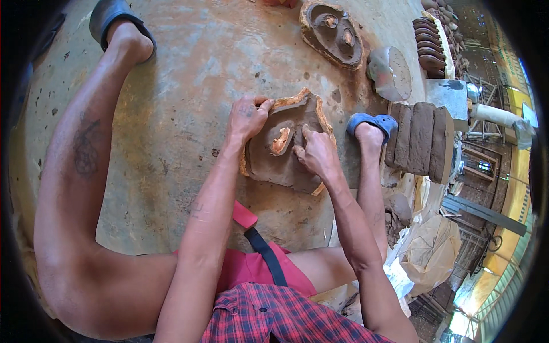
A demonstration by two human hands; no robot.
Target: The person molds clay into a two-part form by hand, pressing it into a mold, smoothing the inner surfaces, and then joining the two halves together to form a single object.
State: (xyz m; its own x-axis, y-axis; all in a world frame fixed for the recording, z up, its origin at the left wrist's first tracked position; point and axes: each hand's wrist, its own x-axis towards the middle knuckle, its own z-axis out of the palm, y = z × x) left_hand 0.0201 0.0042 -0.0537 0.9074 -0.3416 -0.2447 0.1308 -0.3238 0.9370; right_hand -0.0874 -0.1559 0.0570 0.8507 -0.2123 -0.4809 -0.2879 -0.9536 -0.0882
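Observation:
On the floor before me lies a broad mould point(325, 120) with a rough orange-brown rim, lined with smooth grey-brown clay point(280, 174). An orange lump point(280, 141) shows through an opening in the clay. At the mould's far left corner, my left hand point(247, 118) is closed on the rim, its thumb along the top edge. My right hand point(319, 151) is bent over the clay right of the lump. Its fingertips press into the clay surface; the curled fingers are partly hidden.
Beyond lies a second clay-lined mould point(313, 35), with a clear plastic-wrapped piece point(389, 73) beside it. To the right stand stacked clay slabs point(420, 140), a row of dark curved pieces point(430, 46) and a crumpled brown sheet point(432, 251). My legs spread on both sides.

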